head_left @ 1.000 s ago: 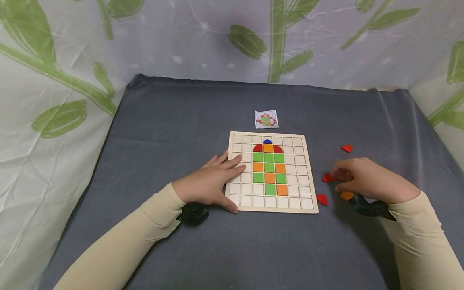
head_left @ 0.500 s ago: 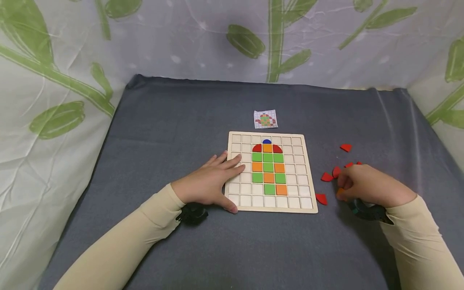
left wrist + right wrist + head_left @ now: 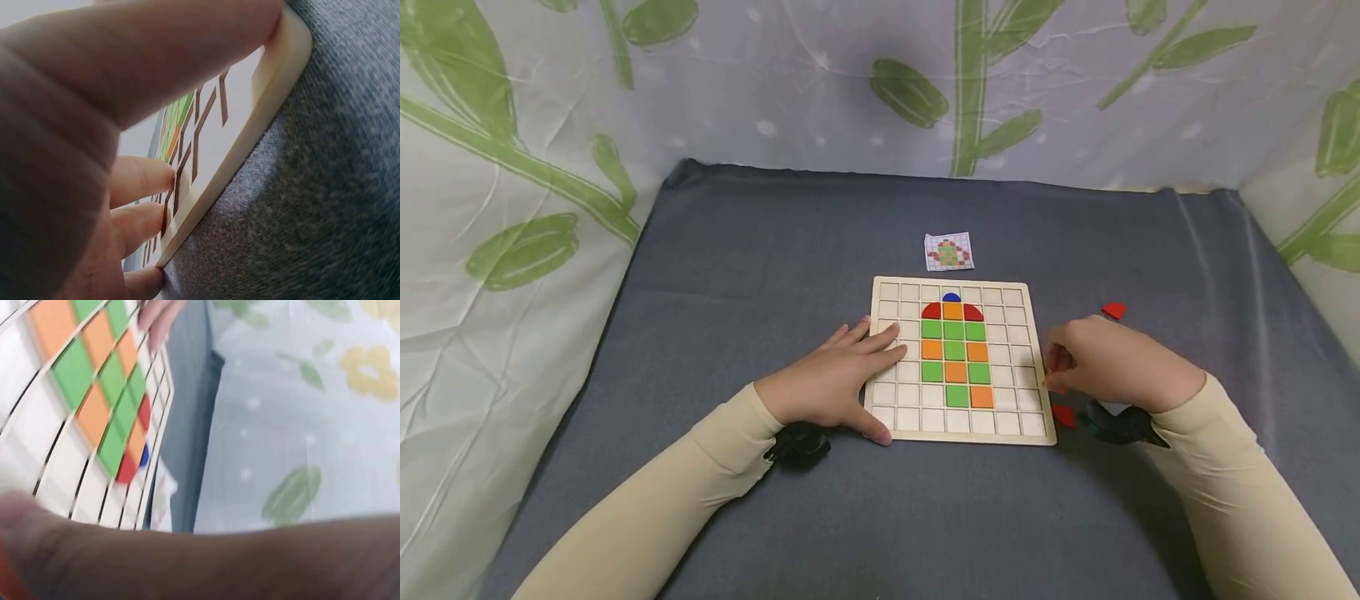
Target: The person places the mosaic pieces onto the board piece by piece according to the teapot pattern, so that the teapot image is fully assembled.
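A wooden grid board (image 3: 1033, 429) lies on the cloth, with green, orange, red and blue tiles set in its middle cells. My left hand (image 3: 835, 379) rests spread on the board's left side, thumb at the near corner; in the left wrist view its fingers (image 3: 140, 181) lie over the rim. At the board's right edge, my right hand (image 3: 1108, 358) pinches an orange tile (image 3: 7, 575), mostly hidden by the fingers. Just below that hand lies a red quarter-round tile (image 3: 1063, 416), and another red piece (image 3: 1114, 310) sits beyond it.
A small printed pattern card (image 3: 949, 252) lies behind the board. Dark grey cloth (image 3: 775, 242) covers the table. A leaf-patterned curtain (image 3: 820, 92) hangs at the back and sides. Black wrist cameras (image 3: 801, 444) sit under both wrists.
My right hand took up the orange tile from among the loose red pieces and carried it left to the board's edge. My left hand has stayed in place.
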A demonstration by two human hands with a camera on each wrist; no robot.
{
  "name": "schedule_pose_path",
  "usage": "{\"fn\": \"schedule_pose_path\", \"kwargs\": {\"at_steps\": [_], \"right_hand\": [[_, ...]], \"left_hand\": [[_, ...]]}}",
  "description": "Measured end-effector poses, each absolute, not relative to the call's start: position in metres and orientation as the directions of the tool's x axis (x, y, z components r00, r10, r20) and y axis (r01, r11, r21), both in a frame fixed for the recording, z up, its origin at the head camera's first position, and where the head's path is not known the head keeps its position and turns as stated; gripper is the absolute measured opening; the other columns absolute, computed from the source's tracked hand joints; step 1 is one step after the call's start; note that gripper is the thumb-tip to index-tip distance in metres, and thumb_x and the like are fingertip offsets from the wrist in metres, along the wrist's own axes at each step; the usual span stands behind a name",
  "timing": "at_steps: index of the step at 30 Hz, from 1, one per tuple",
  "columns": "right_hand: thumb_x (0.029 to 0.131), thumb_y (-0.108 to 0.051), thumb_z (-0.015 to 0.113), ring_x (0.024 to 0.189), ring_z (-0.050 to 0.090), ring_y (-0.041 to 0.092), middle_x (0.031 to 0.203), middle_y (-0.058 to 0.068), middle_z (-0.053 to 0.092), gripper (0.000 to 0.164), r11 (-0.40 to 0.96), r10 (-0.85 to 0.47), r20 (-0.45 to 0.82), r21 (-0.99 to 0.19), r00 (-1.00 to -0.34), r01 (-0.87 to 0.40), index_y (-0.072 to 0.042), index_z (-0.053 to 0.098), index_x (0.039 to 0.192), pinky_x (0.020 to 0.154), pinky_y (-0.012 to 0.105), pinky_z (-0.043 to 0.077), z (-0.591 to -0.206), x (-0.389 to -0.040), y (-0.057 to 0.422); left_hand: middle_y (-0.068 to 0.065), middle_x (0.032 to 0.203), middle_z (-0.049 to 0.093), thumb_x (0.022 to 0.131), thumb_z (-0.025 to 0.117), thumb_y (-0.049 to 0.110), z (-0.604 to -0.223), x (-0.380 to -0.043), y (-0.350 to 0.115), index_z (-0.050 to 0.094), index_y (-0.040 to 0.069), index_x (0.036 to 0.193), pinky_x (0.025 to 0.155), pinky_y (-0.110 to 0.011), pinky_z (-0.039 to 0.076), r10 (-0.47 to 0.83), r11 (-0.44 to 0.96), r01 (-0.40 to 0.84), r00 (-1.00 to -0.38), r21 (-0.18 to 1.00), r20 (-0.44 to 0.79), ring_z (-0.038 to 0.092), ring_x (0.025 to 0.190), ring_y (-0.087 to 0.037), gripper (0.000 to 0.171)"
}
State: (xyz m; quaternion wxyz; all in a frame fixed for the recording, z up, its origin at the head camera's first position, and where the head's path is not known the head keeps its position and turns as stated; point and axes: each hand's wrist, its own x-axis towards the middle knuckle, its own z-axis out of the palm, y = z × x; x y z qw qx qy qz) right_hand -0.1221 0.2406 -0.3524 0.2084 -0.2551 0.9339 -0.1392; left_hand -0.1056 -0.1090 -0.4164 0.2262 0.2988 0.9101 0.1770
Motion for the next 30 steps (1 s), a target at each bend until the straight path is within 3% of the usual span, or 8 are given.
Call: {"fn": "schedule_pose_path", "kwargs": {"at_steps": [10, 15, 30], "right_hand": [[0.09, -0.008, 0.08, 0.067, 0.052, 0.013, 0.075, -0.006, 0.06, 0.016, 0.747, -0.661, -0.283, -0.343, -0.695, -0.57, -0.016, 0.068, 0.083, 0.061, 0.03, 0.045, -0.349, -0.131, 0.173], [0.092, -0.007, 0.079, 0.066, 0.051, 0.013, 0.071, -0.005, 0.057, 0.016, 0.696, -0.716, -0.259, -0.343, -0.648, -0.631, -0.014, 0.068, 0.082, 0.062, 0.028, 0.044, -0.358, -0.134, 0.148], [0.09, -0.012, 0.083, 0.069, 0.053, 0.006, 0.075, -0.009, 0.059, 0.019, 0.554, -0.812, -0.133, -0.479, -0.568, -0.68, -0.016, 0.066, 0.081, 0.067, 0.025, 0.048, -0.385, -0.132, 0.126]], "left_hand": [[-0.002, 0.177, 0.011, 0.074, 0.09, 0.061, -0.415, -0.106, -0.111, 0.033, 0.017, 0.166, 0.13, -0.054, 0.001, 0.623, 0.76, 0.461, -0.719, 0.459, -0.308, -0.003, 0.162, -0.036, 0.117], [-0.002, 0.177, 0.012, 0.074, 0.09, 0.062, -0.415, -0.106, -0.11, 0.033, 0.017, 0.166, 0.13, -0.054, 0.002, 0.623, 0.761, 0.46, -0.715, 0.458, -0.316, -0.002, 0.162, -0.037, 0.117], [-0.004, 0.176, 0.014, 0.074, 0.089, 0.063, -0.419, -0.106, -0.111, 0.034, 0.015, 0.166, 0.13, -0.056, 0.004, 0.638, 0.746, 0.485, -0.718, 0.457, -0.28, 0.001, 0.162, -0.04, 0.117]]}}
